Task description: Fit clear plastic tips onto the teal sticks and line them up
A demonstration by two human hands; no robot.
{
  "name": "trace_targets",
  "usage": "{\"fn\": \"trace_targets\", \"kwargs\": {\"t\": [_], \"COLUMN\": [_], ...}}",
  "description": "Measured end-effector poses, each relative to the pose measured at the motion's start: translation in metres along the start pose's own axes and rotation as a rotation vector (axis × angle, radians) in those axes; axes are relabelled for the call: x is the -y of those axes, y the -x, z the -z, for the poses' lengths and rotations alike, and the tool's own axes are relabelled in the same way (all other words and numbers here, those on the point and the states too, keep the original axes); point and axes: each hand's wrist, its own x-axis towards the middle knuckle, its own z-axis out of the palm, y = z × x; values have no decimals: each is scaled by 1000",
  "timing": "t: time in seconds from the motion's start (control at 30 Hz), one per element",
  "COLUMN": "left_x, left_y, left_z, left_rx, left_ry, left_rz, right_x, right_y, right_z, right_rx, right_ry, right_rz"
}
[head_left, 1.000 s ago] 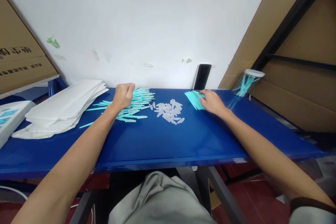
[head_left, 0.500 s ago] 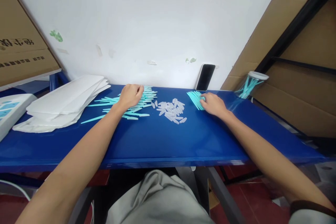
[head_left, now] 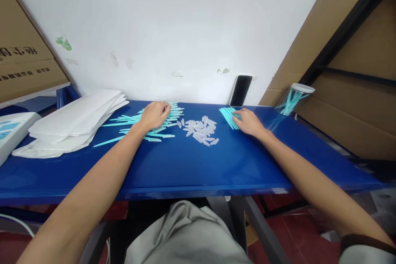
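Note:
My left hand [head_left: 156, 114] is curled over a loose pile of turquoise eyebrow razors [head_left: 154, 134]. Its thumb and forefinger come together, but what they hold is hidden. On the right, my right hand [head_left: 247, 121] rests against a neat row of the same razors [head_left: 227, 116]. Its thumb and forefinger are slightly apart at the row's right side, with turquoise showing between them. Between the hands lies a heap of small translucent white caps [head_left: 201, 130], touched by neither hand.
A smartphone [head_left: 240, 90] leans on the white wall behind the row. At the right, a clear tub [head_left: 292, 100] holds more turquoise razors. White paper bags [head_left: 74, 115] and a white tray [head_left: 18, 128] lie on the left of the blue table [head_left: 198, 169]. Cardboard [head_left: 27, 57] stands at both sides.
The view has shifted slightly. My left hand has turned a little over the pile, opening a small gap by the thumb. My right hand stays at the row, its forefinger and thumb slightly farther over it.

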Motion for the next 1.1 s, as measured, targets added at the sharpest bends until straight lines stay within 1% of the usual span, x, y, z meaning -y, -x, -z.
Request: {"fn": "trace_targets", "kwargs": {"t": [0.3,0.57,0.8,1.1], "left_x": [-6,-6,-5,-3], "left_y": [1,1,1,1], "left_z": [4,2,2,0], "left_rx": [33,44,52,53], "left_ry": [14,14,16,19], "left_rz": [5,4,6,2], "right_x": [-1,-3,-7,-6], "right_y": [-7,-10,-12,-10], "right_z": [2,0,-4,-3], "right_rx": [-4,-11,-60,-47], "right_ry": [-36,-36,-27,-38], "right_rz": [-25,-28,-34,-21]}}
